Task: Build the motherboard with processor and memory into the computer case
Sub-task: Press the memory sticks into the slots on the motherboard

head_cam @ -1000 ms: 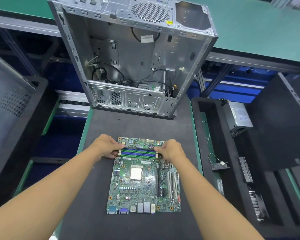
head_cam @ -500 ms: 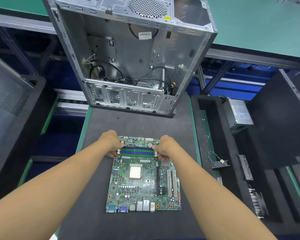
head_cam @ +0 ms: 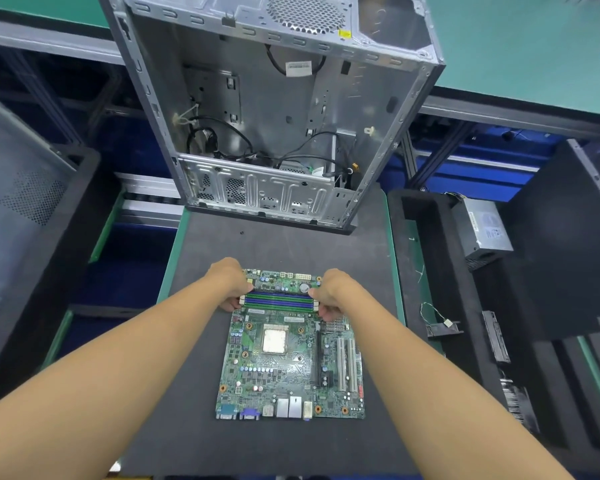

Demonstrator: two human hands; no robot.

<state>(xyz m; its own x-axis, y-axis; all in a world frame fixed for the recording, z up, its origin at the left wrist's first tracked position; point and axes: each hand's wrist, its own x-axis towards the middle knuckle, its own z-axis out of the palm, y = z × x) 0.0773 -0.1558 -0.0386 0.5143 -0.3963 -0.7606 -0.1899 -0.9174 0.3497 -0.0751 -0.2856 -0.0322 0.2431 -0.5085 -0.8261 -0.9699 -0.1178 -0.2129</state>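
One case [head_cam: 278,109], perhaps PSU [head_cam: 480,226], beyond motherboard [head_cam: 284,368]

Green motherboard [head_cam: 274,372] flat on the black mat [head_cam: 274,247], processor [head_cam: 274,340] face-up, before the open silver case [head_cam: 274,109]

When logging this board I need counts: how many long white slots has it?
2, side by side on the motherboard's right part: one white slot beside the long black slot, the other just right of it. None looks hidden.

Bright, even light from above, soft shadows. Wide-angle bend at edges; top-rt corner blurred. Mild sheen on case [head_cam: 274,109], centre sharp.
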